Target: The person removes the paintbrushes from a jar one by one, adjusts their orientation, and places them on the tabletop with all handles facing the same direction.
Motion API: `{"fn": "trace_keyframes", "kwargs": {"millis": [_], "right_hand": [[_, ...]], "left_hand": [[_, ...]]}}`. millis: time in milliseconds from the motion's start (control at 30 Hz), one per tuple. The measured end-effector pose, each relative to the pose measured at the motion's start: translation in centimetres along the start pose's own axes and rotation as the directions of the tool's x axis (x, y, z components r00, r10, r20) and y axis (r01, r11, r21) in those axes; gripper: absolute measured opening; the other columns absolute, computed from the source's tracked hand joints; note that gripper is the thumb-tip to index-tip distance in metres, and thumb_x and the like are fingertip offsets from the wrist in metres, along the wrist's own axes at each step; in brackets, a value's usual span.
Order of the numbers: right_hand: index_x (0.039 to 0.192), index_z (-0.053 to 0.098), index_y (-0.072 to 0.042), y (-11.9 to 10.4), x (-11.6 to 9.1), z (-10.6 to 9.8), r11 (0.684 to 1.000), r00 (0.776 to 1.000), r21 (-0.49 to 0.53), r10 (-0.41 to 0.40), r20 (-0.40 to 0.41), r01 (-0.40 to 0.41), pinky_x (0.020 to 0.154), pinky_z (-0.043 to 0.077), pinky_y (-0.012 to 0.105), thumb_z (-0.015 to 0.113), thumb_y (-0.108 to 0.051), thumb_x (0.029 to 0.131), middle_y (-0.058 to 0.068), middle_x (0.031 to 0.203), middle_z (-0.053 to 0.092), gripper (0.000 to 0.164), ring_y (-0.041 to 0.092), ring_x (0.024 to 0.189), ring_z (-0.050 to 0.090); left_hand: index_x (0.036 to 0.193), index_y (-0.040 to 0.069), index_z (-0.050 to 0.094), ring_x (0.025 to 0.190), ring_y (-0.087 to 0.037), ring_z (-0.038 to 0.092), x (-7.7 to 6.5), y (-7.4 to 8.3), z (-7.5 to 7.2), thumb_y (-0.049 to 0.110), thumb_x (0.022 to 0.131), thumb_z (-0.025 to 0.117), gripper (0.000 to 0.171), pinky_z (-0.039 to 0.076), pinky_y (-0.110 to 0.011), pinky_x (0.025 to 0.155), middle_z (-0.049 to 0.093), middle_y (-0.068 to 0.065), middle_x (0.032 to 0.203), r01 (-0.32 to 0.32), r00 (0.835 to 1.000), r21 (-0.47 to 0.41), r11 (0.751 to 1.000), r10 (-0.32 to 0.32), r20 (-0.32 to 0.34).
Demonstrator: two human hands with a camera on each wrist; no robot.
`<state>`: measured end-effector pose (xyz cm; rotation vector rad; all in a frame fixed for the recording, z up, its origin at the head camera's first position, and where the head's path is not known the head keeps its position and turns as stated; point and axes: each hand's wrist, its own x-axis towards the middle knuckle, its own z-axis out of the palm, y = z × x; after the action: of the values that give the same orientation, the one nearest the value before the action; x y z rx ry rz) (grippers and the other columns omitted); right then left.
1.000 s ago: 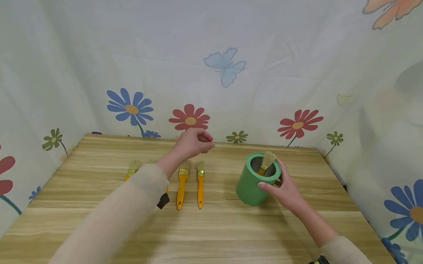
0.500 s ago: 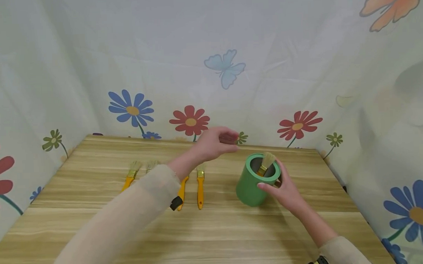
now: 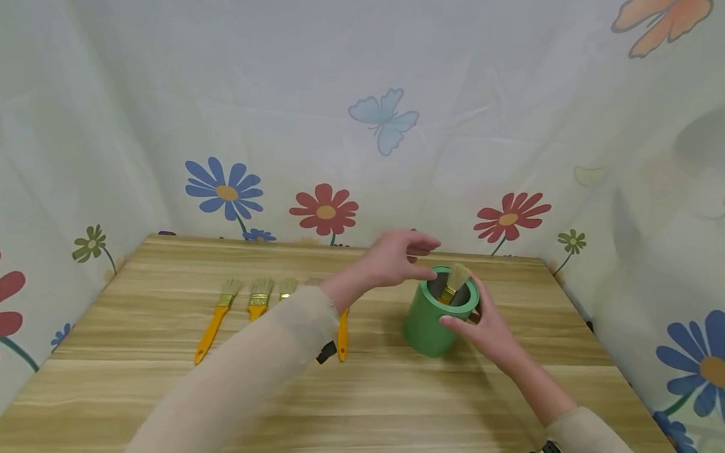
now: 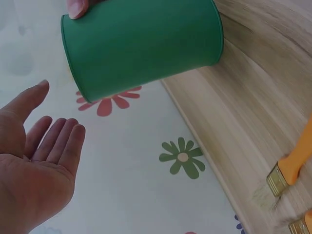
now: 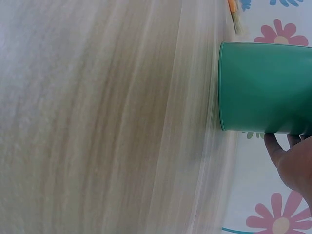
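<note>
A green can (image 3: pixel 427 327) stands on the table with one paintbrush (image 3: pixel 457 280) leaning in it, bristles up above the rim. My right hand (image 3: pixel 491 332) holds the can from its right side, thumb at the front; the right wrist view shows its fingertips against the green wall (image 5: pixel 265 87). My left hand (image 3: pixel 399 260) hovers at the can's back left rim, fingers loosely extended and thumb apart. In the left wrist view the left palm (image 4: pixel 44 170) holds nothing and is apart from the can (image 4: pixel 146 44). The can's inside is partly hidden.
Several orange-handled paintbrushes lie in a row left of the can, among them the leftmost brush (image 3: pixel 210 335) and the rightmost brush (image 3: pixel 343 335). My left sleeve (image 3: pixel 242 384) covers some of them. A flowered curtain (image 3: pixel 263 123) hangs behind the wooden table (image 3: pixel 405 411).
My left hand has moved right, from above the brushes to the can's rim, its fingers opening somewhat. My right hand and the can have stayed in place.
</note>
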<state>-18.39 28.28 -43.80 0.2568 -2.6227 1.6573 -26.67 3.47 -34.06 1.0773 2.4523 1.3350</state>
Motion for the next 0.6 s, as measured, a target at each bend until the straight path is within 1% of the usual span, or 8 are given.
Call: {"fn": "trace_keyframes", "kwargs": {"millis": [200,333,600], "right_hand": [[0.171,0.014,-0.019,0.1,0.0,-0.1,1.0,1.0,0.003,-0.008,0.003,0.008,0.124,0.025,0.072,0.08,-0.027,0.099,0.016,0.167,0.033,0.099,0.043,0.153,0.035],[0.171,0.014,-0.019,0.1,0.0,-0.1,1.0,1.0,0.005,-0.011,0.002,0.011,0.124,0.025,0.072,0.08,-0.026,0.099,0.016,0.167,0.033,0.098,0.044,0.153,0.035],[0.171,0.013,-0.019,0.1,0.0,0.0,1.0,1.0,0.013,-0.006,0.006,0.006,0.124,0.024,0.072,0.08,-0.026,0.099,0.016,0.169,0.03,0.099,0.044,0.155,0.032]], "left_hand": [[0.15,0.009,0.061,0.137,-0.02,0.063,0.9,0.3,1.0,0.018,0.095,0.084,0.06,0.053,-0.03,0.11,0.064,-0.005,0.15,0.023,1.0,0.041,0.999,-0.023,0.008],[0.15,0.011,0.062,0.137,-0.019,0.062,1.3,0.2,1.5,0.019,0.096,0.084,0.059,0.053,-0.031,0.11,0.064,-0.004,0.15,0.041,0.999,0.043,0.998,-0.042,0.008],[0.148,0.011,0.063,0.133,-0.019,0.065,2.0,0.0,2.4,0.019,0.097,0.082,0.054,0.054,-0.03,0.108,0.066,-0.003,0.147,0.038,0.999,0.081,0.996,-0.039,0.009]]}}
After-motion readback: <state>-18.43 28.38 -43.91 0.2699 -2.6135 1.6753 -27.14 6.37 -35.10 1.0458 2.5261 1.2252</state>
